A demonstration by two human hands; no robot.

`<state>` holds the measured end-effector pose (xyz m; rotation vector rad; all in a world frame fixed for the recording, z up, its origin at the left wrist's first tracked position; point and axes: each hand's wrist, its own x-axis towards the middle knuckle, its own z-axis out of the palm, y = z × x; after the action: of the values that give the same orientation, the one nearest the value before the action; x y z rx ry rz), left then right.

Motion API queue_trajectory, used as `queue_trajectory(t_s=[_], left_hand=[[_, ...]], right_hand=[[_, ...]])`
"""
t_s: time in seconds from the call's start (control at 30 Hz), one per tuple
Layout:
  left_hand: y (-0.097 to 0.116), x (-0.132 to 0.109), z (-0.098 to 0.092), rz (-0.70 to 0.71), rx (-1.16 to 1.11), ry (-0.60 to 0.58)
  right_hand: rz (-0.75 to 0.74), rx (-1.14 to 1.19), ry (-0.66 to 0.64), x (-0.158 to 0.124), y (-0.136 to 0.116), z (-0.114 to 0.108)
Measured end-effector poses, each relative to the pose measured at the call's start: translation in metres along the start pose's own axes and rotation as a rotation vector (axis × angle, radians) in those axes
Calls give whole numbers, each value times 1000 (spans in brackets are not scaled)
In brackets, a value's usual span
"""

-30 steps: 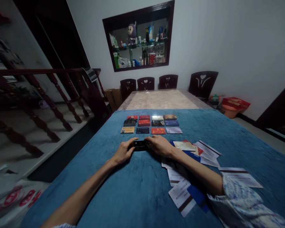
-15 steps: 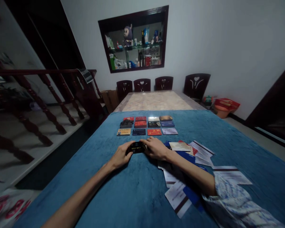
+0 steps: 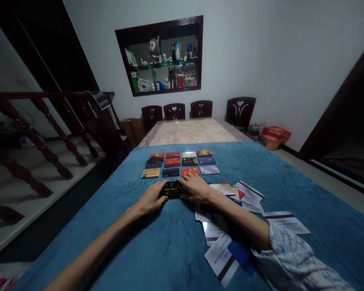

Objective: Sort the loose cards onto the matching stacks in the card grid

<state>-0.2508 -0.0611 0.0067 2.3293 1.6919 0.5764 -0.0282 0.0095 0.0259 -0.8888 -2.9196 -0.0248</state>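
A black card with yellow lettering [image 3: 171, 189] is held between my two hands, just above or on the blue cloth; more cards may be stacked beneath it. My left hand [image 3: 152, 197] grips its left end, fingers curled, thumb at the near edge. At the right end my right hand [image 3: 195, 187] is closed on it. Beyond them sit rows of card stacks, among them a yellow card [image 3: 151, 173], a dark blue card [image 3: 171, 172], an orange-red card [image 3: 190, 171] and a pale card [image 3: 210, 169]. Loose cards [image 3: 220, 256] lie scattered beneath and around my right forearm.
The blue cloth [image 3: 118, 230] covers the near part of the long table, and a beige tabletop [image 3: 194, 131] shows beyond. Dark chairs [image 3: 241, 112] stand at the far end. A wooden railing [image 3: 45, 129] runs along the left; a red bag over a bin [image 3: 274, 136] is on the right.
The view has shifted a little, so the scene appears further left and slightly lower. My hands keep hold of the black card, whose face now shows more fully.
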Motion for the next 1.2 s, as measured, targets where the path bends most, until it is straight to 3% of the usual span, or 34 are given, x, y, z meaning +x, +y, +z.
queue_trajectory(t_s=[0.3,0.47,0.87,1.2], left_hand=[[27,57,-17,39,276,-17],[43,94,-15,24,410,-25],[34,174,4,-74,490,-132],[27,199,9,-80,515,-222]], right_hand=[[96,-128,20,2,43,-26],[122,-158,-11,12,72,-33],[245,-219,-135,53,122,-27],[250,-228,-213,76,134,-22]])
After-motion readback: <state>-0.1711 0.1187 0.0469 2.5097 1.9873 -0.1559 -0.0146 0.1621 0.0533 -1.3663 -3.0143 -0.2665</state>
